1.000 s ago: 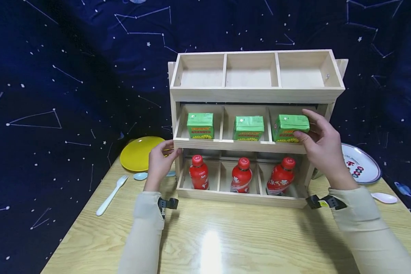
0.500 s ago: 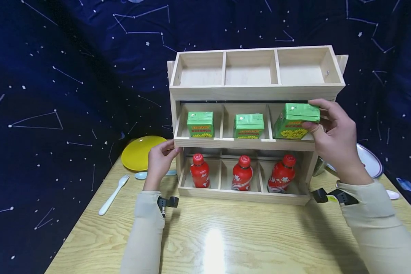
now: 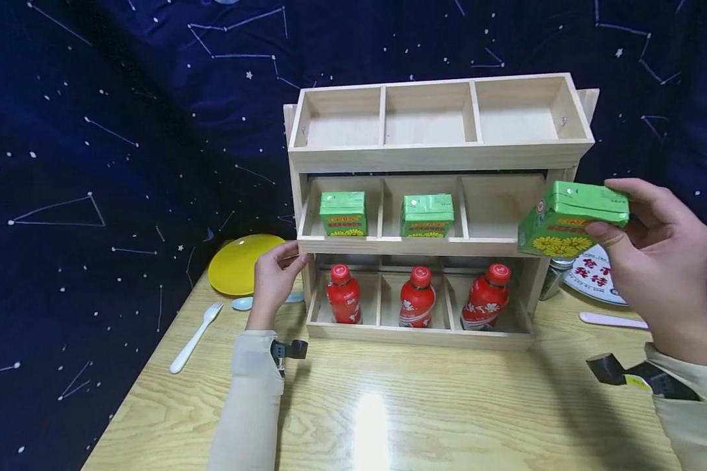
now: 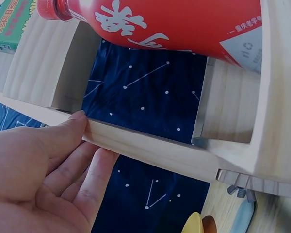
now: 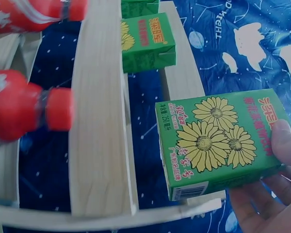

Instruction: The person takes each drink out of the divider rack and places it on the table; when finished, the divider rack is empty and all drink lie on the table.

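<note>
A boxy green carton (image 3: 571, 218) printed with yellow daisies is gripped by the right hand (image 3: 660, 268) at the frame's right, clear of the pale wooden rack (image 3: 442, 157). The rack's left edge is touched by the relaxed left hand (image 3: 275, 278).

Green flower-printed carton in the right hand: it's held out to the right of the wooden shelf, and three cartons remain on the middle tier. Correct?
Not quite. The right hand does hold the green flower-printed carton right of the wooden shelf, but the head view shows only two cartons on the middle tier; the right compartment holds none.
</note>
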`<state>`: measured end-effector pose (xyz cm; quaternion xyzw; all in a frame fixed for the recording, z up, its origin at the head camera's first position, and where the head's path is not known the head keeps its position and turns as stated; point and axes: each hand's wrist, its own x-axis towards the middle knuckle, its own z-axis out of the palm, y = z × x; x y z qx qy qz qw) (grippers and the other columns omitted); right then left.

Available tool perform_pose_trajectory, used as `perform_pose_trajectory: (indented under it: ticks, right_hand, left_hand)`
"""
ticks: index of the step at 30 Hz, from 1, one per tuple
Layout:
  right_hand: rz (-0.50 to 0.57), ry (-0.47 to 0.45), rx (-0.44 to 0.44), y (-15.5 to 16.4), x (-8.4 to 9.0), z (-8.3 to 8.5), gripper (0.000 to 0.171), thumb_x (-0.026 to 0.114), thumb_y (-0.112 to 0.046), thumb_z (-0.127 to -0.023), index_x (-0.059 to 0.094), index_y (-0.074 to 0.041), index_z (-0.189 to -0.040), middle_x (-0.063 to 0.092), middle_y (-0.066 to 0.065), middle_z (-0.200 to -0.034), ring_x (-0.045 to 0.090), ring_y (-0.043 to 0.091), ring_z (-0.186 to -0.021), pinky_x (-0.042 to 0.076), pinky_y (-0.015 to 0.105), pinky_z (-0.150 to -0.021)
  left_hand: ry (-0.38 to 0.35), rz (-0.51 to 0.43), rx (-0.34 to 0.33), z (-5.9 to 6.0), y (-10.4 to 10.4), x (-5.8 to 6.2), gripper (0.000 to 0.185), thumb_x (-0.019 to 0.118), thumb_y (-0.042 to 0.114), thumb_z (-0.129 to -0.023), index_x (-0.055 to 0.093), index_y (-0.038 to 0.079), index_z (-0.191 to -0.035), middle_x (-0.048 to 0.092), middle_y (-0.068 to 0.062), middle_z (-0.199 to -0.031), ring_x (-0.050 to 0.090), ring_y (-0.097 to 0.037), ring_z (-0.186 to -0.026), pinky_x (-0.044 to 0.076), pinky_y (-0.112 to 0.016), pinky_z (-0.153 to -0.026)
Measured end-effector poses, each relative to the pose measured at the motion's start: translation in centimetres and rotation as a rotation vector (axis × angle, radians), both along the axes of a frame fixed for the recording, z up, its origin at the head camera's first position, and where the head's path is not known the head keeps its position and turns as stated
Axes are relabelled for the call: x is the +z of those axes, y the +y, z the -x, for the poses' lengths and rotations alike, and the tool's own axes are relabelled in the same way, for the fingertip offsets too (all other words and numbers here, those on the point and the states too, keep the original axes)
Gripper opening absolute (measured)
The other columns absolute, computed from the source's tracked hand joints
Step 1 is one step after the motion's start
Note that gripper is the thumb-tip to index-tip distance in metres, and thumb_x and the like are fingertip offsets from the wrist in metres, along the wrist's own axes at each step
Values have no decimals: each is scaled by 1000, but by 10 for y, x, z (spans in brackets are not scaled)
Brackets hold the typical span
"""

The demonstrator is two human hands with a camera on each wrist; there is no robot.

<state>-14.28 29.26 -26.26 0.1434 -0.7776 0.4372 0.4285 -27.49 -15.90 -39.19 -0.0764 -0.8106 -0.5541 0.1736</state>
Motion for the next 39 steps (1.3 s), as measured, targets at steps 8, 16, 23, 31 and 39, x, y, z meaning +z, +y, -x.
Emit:
perform_pose_trajectory:
  ticks: [8, 16, 23, 31, 39]
  right_hand:
    - [58, -37, -41, 30, -32, -19, 45, 64, 13, -87, 59, 4, -131, 64, -8, -115, 61, 4, -101, 45, 7, -86]
    - [73, -196, -230, 62, -76, -25, 44, 66, 9, -89, 62, -4, -131, 59, -22, -106, 56, -6, -97, 42, 0, -78]
    - [161, -436, -297, 91, -112, -15, 45, 71, -3, -90, 62, -14, -132, 58, -28, -98, 55, -11, -90, 41, 0, -63]
    - [-3, -562, -334, 104, -138, 0, 53, 75, -24, -90, 57, -7, -137, 47, -36, -94, 47, -20, -82, 40, 4, -57]
    - [-31, -611, -267, 102, -152, 14, 59, 76, -27, -89, 54, 2, -136, 51, -27, -98, 45, -22, -83, 43, 3, -60]
  left_hand:
    - [-26, -25, -3, 0, -1, -2, 33, 75, 16, -90, 69, 9, -122, 69, -7, -117, 67, -24, -102, 56, -34, -89]
    - [-51, -30, 4, 1, -1, -3, 33, 74, 14, -90, 69, 8, -122, 68, -8, -118, 66, -24, -104, 56, -35, -90]
    - [-66, -8, 15, 0, 1, -1, 34, 73, 17, -90, 68, 11, -124, 67, -6, -120, 65, -23, -107, 55, -35, -90]
    - [-83, -9, 19, 0, 1, -1, 36, 73, 18, -90, 67, 12, -125, 66, -5, -122, 64, -23, -108, 55, -35, -91]
    - [-86, -18, 11, -1, 2, 1, 35, 73, 17, -90, 67, 11, -124, 66, -6, -121, 65, -24, -108, 55, -36, -91]
